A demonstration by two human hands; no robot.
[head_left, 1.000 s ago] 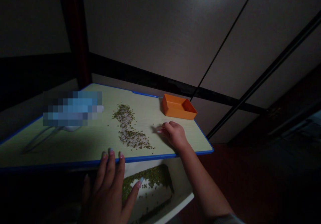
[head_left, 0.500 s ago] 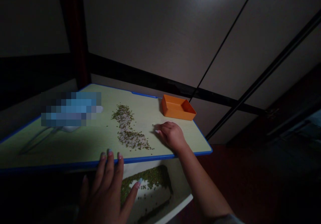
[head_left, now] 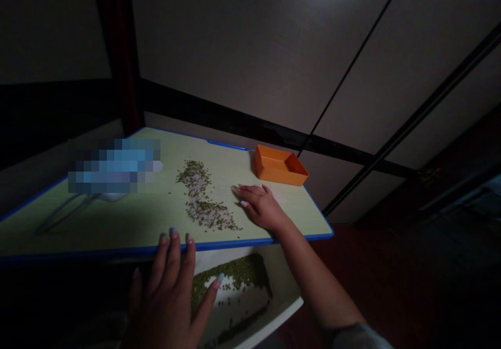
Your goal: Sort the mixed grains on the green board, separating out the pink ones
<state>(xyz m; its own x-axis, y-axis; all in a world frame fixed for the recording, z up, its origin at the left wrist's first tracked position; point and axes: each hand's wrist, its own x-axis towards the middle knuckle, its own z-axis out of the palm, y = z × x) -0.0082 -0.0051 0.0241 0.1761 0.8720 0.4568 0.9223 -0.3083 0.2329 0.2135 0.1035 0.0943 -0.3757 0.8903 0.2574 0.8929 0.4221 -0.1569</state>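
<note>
My right hand [head_left: 260,205] lies flat on the pale green board [head_left: 129,218], fingers stretched toward a scattered pile of green beans mixed with pale grains [head_left: 203,200]. It holds nothing. My left hand [head_left: 172,286] is open with fingers spread, fingertips resting on the board's blue front edge. Just below that edge sits a white tray [head_left: 254,307] with green beans heaped along its far side. An orange box [head_left: 278,165] stands at the board's far right corner, beyond my right hand.
A blurred blue patch covers something at the board's left [head_left: 113,165], with a white object and thin cable beneath it. A dark post [head_left: 117,51] rises behind the board. The wall panels and dark floor lie to the right.
My right hand has gone from a closed pinch to flat, outstretched fingers and slid left toward the bean pile. My left hand has stayed on the board's edge.
</note>
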